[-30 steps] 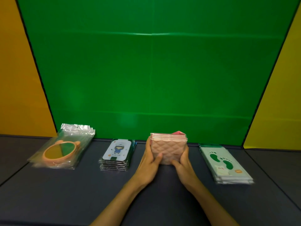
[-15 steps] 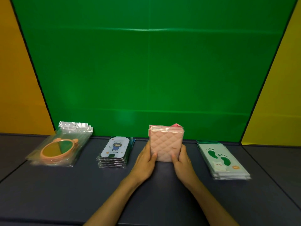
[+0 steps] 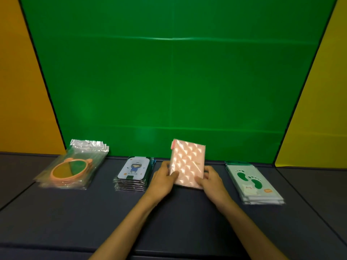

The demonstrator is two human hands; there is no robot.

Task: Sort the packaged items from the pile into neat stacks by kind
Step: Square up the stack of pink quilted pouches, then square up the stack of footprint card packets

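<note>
A stack of pink quilted packets (image 3: 187,162) is held between both hands at the middle of the dark table (image 3: 169,222), its face tilted back toward the green backdrop. My left hand (image 3: 163,180) grips its left edge, thumb on the front face. My right hand (image 3: 212,180) holds the lower right corner. To the left lies a stack of packets printed with a cartoon figure (image 3: 133,172). Far left sits a stack of orange bear-eared mirrors (image 3: 72,167) in clear bags. On the right rests a stack of pale green footprint packets (image 3: 252,182).
A green backdrop (image 3: 169,81) stands upright along the table's far edge, flanked by orange-yellow walls. Seams run across the table's mat near the left and right sides.
The pink stack has tipped from standing upright to leaning back, its quilted face now catching light. Both hands shifted lower and outward along its edges.
</note>
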